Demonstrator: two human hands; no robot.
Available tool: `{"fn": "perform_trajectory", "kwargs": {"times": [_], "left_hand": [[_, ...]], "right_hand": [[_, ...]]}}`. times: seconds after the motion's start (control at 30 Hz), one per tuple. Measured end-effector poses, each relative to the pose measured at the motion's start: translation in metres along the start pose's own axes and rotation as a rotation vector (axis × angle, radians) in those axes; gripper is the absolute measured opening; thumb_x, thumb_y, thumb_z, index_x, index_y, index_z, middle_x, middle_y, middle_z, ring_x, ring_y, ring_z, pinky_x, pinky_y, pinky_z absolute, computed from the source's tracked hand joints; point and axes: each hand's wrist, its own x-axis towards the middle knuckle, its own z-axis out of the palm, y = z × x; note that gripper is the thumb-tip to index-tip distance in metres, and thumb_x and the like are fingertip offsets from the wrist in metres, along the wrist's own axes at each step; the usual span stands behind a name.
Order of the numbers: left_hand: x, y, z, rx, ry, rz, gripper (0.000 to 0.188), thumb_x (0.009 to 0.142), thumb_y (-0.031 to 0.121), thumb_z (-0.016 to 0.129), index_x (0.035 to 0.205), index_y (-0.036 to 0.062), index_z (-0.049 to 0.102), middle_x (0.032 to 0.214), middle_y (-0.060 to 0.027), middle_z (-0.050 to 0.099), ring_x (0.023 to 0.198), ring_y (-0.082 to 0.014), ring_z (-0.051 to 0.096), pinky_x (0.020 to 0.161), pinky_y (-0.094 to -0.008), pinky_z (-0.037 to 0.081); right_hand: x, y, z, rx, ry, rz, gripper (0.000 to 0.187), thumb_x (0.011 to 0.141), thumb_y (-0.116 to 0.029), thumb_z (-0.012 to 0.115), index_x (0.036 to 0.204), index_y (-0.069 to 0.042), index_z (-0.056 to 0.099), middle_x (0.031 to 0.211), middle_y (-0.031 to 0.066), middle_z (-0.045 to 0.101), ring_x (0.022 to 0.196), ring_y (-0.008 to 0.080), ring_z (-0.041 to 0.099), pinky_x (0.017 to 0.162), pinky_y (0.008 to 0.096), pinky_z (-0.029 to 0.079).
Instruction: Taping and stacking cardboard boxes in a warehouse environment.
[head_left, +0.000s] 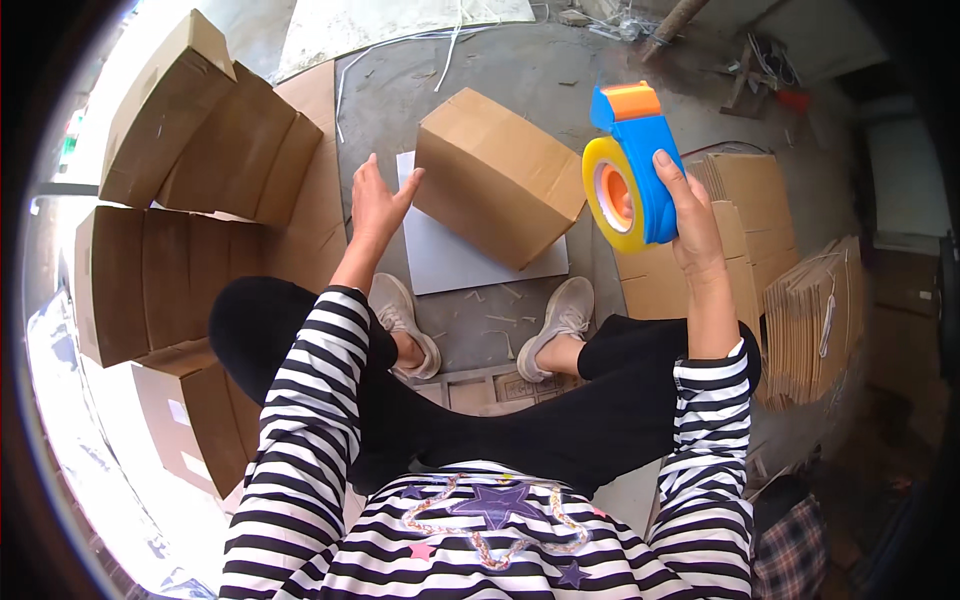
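A closed cardboard box (490,180) sits turned at an angle on a flat white board (437,262) on the floor in front of my feet. My right hand (692,215) grips a blue tape dispenser (652,170) with an orange top end, raised to the right of the box. A roll of yellowish packing tape (598,160) is mounted on it, around an orange hub. My left hand (378,200) is just left of the box, its fingers apart and holding nothing; whether the thumb touches the box, I cannot tell.
Several assembled cardboard boxes (170,285) are stacked on the left. Flattened cardboard sheets (755,200) lie to the right, beside a tied bundle of folded cartons (815,320). White strapping strips (400,45) and scraps lie on the concrete floor (390,110). A wooden pole (675,25) leans at the back.
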Motion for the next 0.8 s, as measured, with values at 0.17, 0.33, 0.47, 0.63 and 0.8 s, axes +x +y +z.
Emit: {"fn": "perform_trajectory", "kwargs": {"times": [0.17,0.33,0.47,0.63,0.8], "left_hand": [[0.038,0.019,0.022,-0.076,0.001,0.184,0.082,0.081,0.059,0.054,0.139,0.0056,0.032,0.144,-0.0224,0.027,0.132,-0.0363,0.028,0.104,-0.0474,0.028],[0.072,0.057,0.049,0.041,-0.03,0.315,0.07,0.08,0.046,0.061,0.134,0.0091,0.039,0.14,-0.0236,0.033,0.129,-0.0357,0.034,0.101,-0.0466,0.033],[0.104,0.078,0.08,0.116,-0.23,0.237,0.066,0.078,0.04,0.065,0.131,0.008,0.042,0.138,-0.023,0.036,0.127,-0.0365,0.037,0.097,-0.0477,0.039],[0.157,0.077,0.114,-0.014,-0.263,0.183,0.067,0.079,0.042,0.063,0.131,0.003,0.043,0.135,-0.0264,0.039,0.125,-0.036,0.04,0.099,-0.0421,0.038],[0.219,0.103,0.15,-0.18,-0.422,-0.088,0.076,0.08,0.052,0.057,0.131,-0.0033,0.041,0.132,-0.028,0.042,0.125,-0.0352,0.041,0.102,-0.0408,0.036]], "right_hand": [[0.006,0.027,0.005,-0.045,0.061,0.092,0.043,0.087,-0.043,0.059,0.096,-0.001,0.061,0.077,0.0079,0.065,0.064,0.0128,0.063,0.065,0.0233,0.052],[-0.011,0.026,0.005,-0.057,0.203,-0.018,0.044,0.088,-0.042,0.058,0.102,-0.001,0.059,0.082,0.0077,0.066,0.066,0.0134,0.064,0.067,0.0244,0.053],[-0.005,-0.006,-0.025,0.05,0.214,0.071,0.045,0.089,-0.043,0.055,0.107,-0.001,0.057,0.084,0.0084,0.066,0.068,0.0135,0.065,0.068,0.0255,0.055],[0.016,-0.01,-0.048,0.023,0.376,-0.008,0.047,0.091,-0.046,0.049,0.109,-0.002,0.056,0.081,0.0081,0.065,0.068,0.0127,0.066,0.065,0.0255,0.056],[0.088,0.001,-0.08,0.184,0.213,0.195,0.049,0.089,-0.046,0.053,0.112,-0.002,0.054,0.093,0.0111,0.066,0.077,0.0155,0.066,0.074,0.0291,0.056]]}}
